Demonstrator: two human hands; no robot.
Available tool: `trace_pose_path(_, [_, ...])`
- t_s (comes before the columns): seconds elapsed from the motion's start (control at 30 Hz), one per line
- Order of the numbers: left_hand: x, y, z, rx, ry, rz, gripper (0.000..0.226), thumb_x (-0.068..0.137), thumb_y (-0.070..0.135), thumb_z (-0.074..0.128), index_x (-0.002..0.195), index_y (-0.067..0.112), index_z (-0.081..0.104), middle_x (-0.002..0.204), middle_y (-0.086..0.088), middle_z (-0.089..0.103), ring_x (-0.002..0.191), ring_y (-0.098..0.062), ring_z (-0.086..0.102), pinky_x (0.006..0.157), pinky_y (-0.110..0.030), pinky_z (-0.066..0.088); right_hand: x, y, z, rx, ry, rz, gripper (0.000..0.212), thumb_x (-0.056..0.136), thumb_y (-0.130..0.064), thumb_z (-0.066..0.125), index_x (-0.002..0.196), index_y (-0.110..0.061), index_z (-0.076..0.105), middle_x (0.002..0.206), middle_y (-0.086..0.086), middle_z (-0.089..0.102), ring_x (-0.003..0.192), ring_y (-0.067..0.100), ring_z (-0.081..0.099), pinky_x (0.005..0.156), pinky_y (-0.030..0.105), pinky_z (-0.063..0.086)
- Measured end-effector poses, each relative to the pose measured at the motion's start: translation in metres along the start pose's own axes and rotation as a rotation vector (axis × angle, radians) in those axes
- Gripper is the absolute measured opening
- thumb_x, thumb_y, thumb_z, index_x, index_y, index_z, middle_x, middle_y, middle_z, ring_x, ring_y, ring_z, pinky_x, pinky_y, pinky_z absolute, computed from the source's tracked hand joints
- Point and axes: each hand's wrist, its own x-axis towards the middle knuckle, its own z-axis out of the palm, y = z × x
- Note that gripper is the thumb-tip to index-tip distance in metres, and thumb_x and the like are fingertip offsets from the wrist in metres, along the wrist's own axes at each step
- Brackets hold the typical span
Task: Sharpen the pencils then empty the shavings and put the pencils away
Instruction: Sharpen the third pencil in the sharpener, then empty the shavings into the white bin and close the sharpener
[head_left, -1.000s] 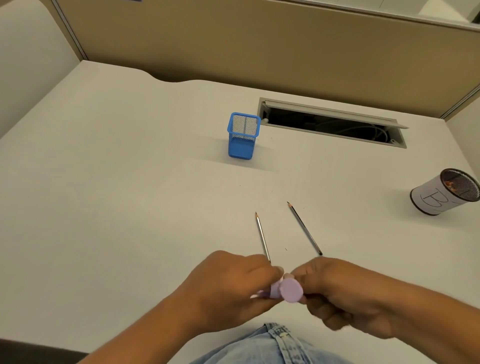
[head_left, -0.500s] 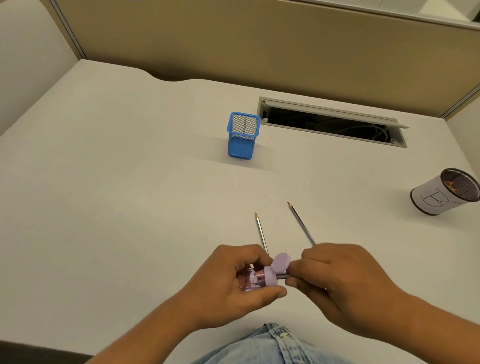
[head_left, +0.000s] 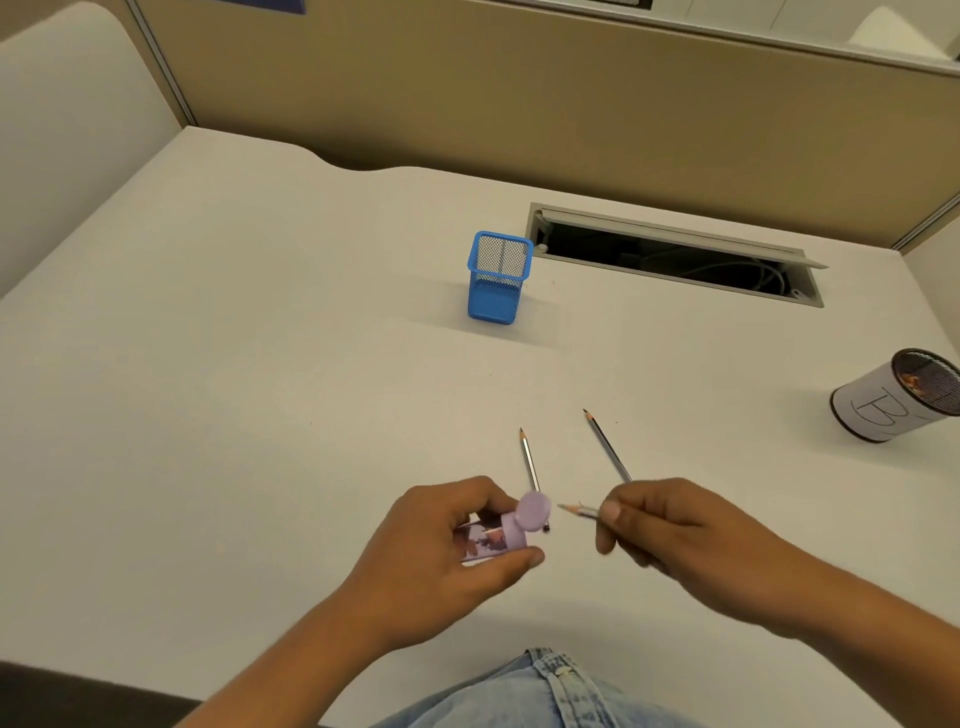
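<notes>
Left hand (head_left: 447, 551) clenched round the lilac sharpener (head_left: 501, 535), thumb under, fingers over; its clear body shows shavings inside and the round cap end faces right. Right hand (head_left: 670, 535) pinches a short-showing pencil (head_left: 576, 510) near its tip, the point aimed left at the sharpener, just clear of it, not inserted. The rest of that pencil is hidden in the hand.

Two more pencils lie on the desk (head_left: 260, 364) just beyond the hands: the left pencil (head_left: 529, 457) runs near to far, its near end passing behind the sharpener's cap; the right pencil (head_left: 605, 444) slants far-left, its near end under the right knuckles. Both tips look sharp.

Judgement: the held point looks finished, so the step in hand is to lay this pencil beside the other two. Best set it down parallel to them, rolling checked, sharpener kept level so nothing spills.

Room: the blue mesh holder (head_left: 498, 280) stands far centre, well apart, open desk between. The labelled round cup (head_left: 893, 400) sits far right near the desk edge; it holds something brownish, possibly shavings. An open cable slot (head_left: 675, 254) lies just right of the holder: keep pencils away from it. Near edge is close under the wrists.
</notes>
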Motion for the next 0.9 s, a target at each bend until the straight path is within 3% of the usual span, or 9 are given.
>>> trace_pose_path(0.1, [-0.003,-0.002,-0.002,-0.039,0.032,-0.052,0.015,0.076,0.034,0.081,0.08,0.028,0.067,0.071,0.019,0.065,0.057,-0.003,0.056,0.056,-0.01,0.041,0.024,0.02,0.004,0.004,0.197,0.038,0.027,0.097,-0.023,0.054,0.078,-0.022,0.073,0.066,-0.01,0.061,0.058,0.007,0.05,0.053,0.016,0.038])
trace_pose_path(0.2, [-0.005,-0.002,0.0,-0.078,0.036,-0.074,0.015,0.076,0.032,0.081,0.078,0.027,0.067,0.068,0.018,0.065,0.055,-0.003,0.054,0.056,-0.011,0.042,0.052,0.043,0.014,-0.098,0.382,0.082,0.014,0.089,-0.024,0.063,0.078,-0.026,0.071,0.071,-0.012,0.063,0.049,0.002,0.051,0.049,0.016,0.041])
trace_pose_path(0.3, [-0.007,-0.003,0.002,-0.1,0.031,-0.092,0.015,0.076,0.031,0.081,0.078,0.026,0.067,0.067,0.017,0.064,0.055,-0.004,0.054,0.057,-0.012,0.043,0.074,0.058,0.025,-0.197,0.49,0.135,0.005,0.084,-0.031,0.067,0.08,-0.033,0.07,0.087,-0.013,0.069,0.068,0.007,0.062,0.061,0.024,0.047])
trace_pose_path(0.47, [-0.01,-0.005,0.004,-0.11,0.029,-0.108,0.014,0.076,0.034,0.08,0.078,0.03,0.067,0.069,0.016,0.065,0.057,-0.005,0.055,0.057,-0.015,0.046,0.094,0.067,0.032,-0.276,0.536,0.172,0.012,0.083,-0.026,0.067,0.092,-0.025,0.075,0.079,-0.011,0.072,0.079,0.015,0.067,0.071,0.025,0.05])
trace_pose_path(0.77, [-0.011,-0.006,0.007,-0.116,0.029,-0.109,0.016,0.075,0.038,0.08,0.079,0.032,0.066,0.07,0.016,0.065,0.057,-0.006,0.057,0.057,-0.014,0.046,0.106,0.073,0.031,-0.309,0.535,0.182,0.004,0.081,-0.026,0.071,0.084,-0.025,0.069,0.075,-0.009,0.07,0.078,0.018,0.067,0.072,0.027,0.052])
trace_pose_path(0.9, [-0.011,-0.007,0.008,-0.13,0.036,-0.108,0.021,0.07,0.049,0.077,0.079,0.033,0.066,0.07,0.015,0.065,0.059,-0.008,0.058,0.059,-0.018,0.05,0.11,0.077,0.031,-0.297,0.529,0.185,0.006,0.08,-0.026,0.072,0.08,-0.025,0.067,0.075,-0.007,0.07,0.077,0.018,0.066,0.072,0.029,0.054])
